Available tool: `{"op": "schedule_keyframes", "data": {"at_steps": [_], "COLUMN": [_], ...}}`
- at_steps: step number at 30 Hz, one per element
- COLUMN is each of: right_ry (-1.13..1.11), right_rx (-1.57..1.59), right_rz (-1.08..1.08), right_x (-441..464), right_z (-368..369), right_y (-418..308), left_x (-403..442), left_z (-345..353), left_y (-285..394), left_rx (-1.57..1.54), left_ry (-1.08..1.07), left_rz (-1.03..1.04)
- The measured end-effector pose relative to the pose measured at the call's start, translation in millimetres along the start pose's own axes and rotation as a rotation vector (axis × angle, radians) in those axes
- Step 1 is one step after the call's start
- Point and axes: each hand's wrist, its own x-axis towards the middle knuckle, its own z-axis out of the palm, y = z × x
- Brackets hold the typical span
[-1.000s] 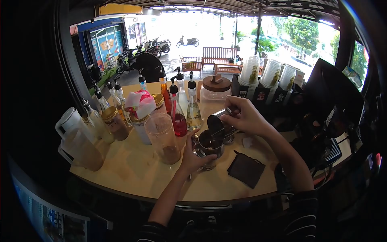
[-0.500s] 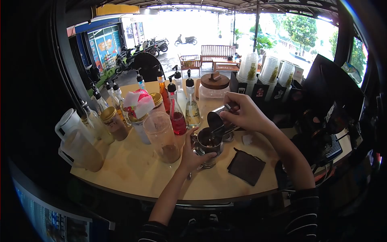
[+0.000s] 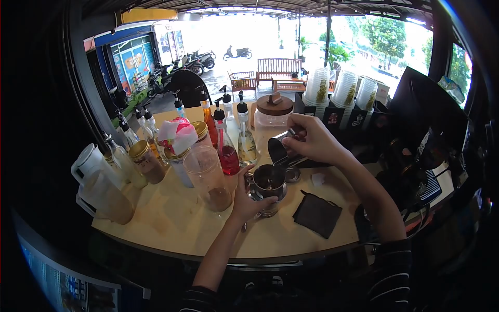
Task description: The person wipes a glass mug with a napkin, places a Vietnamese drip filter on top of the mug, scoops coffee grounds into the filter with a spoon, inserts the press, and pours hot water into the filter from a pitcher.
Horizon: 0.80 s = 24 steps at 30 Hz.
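My left hand (image 3: 248, 202) is wrapped round the near-left side of a shiny metal cup (image 3: 270, 191) standing on the wooden counter. Something dark shows inside the cup, but I cannot make out what. Above and to the right, my right hand (image 3: 316, 139) grips a small metal pitcher (image 3: 278, 151), tilted with its mouth towards the cup. The pitcher's lip hangs just over the cup's rim. Left of my left hand is a clear plastic jar (image 3: 205, 174) with brown powder at its bottom. A folded dark brown cloth (image 3: 318, 215) lies to the right of the cup.
Pump bottles, one with red syrup (image 3: 228, 158), stand behind the cup with a wooden-lidded jar (image 3: 274, 106). Plastic pitchers (image 3: 106, 195) stand at left. Stacked clear cups (image 3: 317, 86) fill a black holder at back right. The counter's front edge (image 3: 234, 257) curves near me.
My right hand has raised the pitcher slightly, its lip now a little higher above the cup, so more of the cup's opening shows. The left hand stays on the cup.
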Motion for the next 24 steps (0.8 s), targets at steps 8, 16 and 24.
{"op": "schedule_keyframes", "data": {"at_steps": [8,16,24], "right_ry": [0.014,0.121,0.424], "right_rx": [0.098,0.119,0.653], "right_rz": [0.018,0.029,0.107], "right_x": [6,0,-36], "right_z": [6,13,11], "right_y": [6,1,44], "left_x": [-1,-1,-25], "left_z": [0,-1,-26], "left_y": [-2,-2,20], "left_rx": [0.005,0.001,0.243], "left_ry": [-0.006,-0.012,0.274], "left_rz": [-0.004,-0.042,0.21]}}
